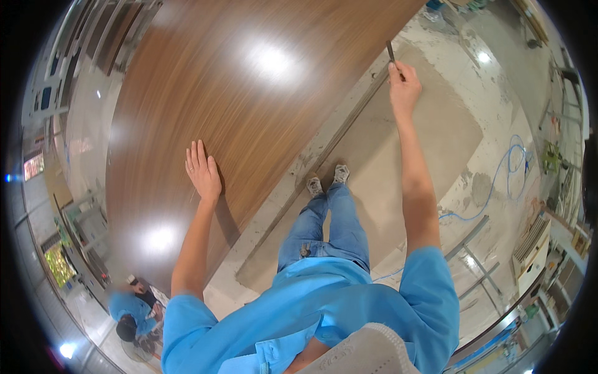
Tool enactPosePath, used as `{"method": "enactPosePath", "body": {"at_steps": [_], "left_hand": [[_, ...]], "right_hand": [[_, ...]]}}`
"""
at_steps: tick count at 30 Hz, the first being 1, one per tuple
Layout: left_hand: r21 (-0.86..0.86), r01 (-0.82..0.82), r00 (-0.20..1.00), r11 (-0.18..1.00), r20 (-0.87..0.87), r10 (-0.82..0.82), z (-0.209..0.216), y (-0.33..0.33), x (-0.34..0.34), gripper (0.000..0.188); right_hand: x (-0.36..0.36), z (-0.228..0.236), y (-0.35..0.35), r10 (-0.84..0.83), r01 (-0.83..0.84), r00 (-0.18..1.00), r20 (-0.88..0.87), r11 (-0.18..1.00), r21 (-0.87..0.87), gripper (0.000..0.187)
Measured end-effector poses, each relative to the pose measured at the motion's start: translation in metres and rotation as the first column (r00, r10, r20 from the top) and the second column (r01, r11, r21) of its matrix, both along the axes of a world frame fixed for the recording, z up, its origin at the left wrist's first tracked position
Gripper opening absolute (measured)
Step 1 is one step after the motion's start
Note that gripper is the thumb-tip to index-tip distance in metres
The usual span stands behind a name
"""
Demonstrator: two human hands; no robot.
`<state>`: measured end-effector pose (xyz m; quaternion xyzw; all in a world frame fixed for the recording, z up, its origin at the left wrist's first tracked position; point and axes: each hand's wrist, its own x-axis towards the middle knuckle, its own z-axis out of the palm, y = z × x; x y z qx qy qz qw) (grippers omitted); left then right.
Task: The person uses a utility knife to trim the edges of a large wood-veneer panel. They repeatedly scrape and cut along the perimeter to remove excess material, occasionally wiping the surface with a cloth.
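A large wood-grain panel with a glossy brown surface fills the left and middle of the view in front of me. My left hand rests flat on it, fingers stretched out, with a ring on one finger. Out to the right, my right hand is closed around a thin dark flat tool, which sticks up past the fingers beside the panel's right edge. Its exact kind I cannot make out, and the grip hides its lower part.
At lower left a person in a blue shirt is low beside the panel. A blue hose lies on the stained floor to the right, near a metal frame. Stacked boards stand at upper left.
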<state>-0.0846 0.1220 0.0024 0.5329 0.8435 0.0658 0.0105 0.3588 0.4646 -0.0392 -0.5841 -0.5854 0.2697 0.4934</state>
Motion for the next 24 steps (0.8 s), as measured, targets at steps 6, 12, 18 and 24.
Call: {"method": "enactPosePath", "body": {"at_steps": [6,12,18,24], "left_hand": [[0.056,0.116,0.993,0.992,-0.031,-0.114,-0.017,0.176,0.06,0.069],[0.061,0.237,0.971,0.97,-0.049,-0.234,-0.006,0.287,0.102,0.071],[-0.003,0.23,0.973,0.973,-0.009,-0.23,0.003,0.285,0.097,0.073],[-0.009,0.239,0.971,0.971,-0.004,-0.239,0.005,0.283,0.098,0.072]], "right_hand": [[0.029,-0.002,0.093,-0.174,0.126,0.956,-0.235,0.97,-0.207,0.023],[0.064,-0.033,0.225,-0.263,0.267,0.96,-0.098,0.963,0.033,0.027],[0.074,-0.049,0.292,-0.176,0.206,0.933,-0.313,0.977,0.064,0.029],[0.075,-0.048,0.285,-0.061,0.103,0.956,-0.288,0.985,0.135,0.026]]}}
